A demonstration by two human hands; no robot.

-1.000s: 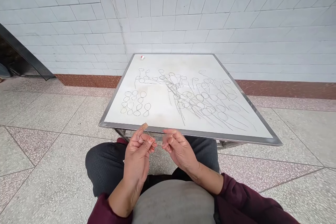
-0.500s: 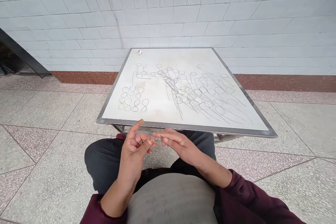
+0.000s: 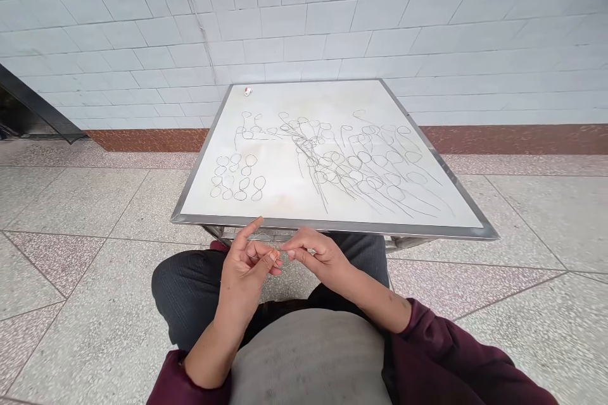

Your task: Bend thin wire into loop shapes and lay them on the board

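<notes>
While the left hand (image 3: 239, 275) pinches a thin wire (image 3: 263, 236) at thumb-tip, that wire runs roughly crosswise through the narrow gap between hands, just before the table's near edge (image 3: 332, 223); right hand (image 3: 327, 261), equally near, apparently pinches its right end. Finer bends unresolved.

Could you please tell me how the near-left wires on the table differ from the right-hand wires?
The near-left wires form paired loops, while many of the right-hand wires show a loop with a long tail. The near-left wires lie in rough rows; the right-hand wires overlap in a tangle. Both are thin and lie on the table.
</notes>
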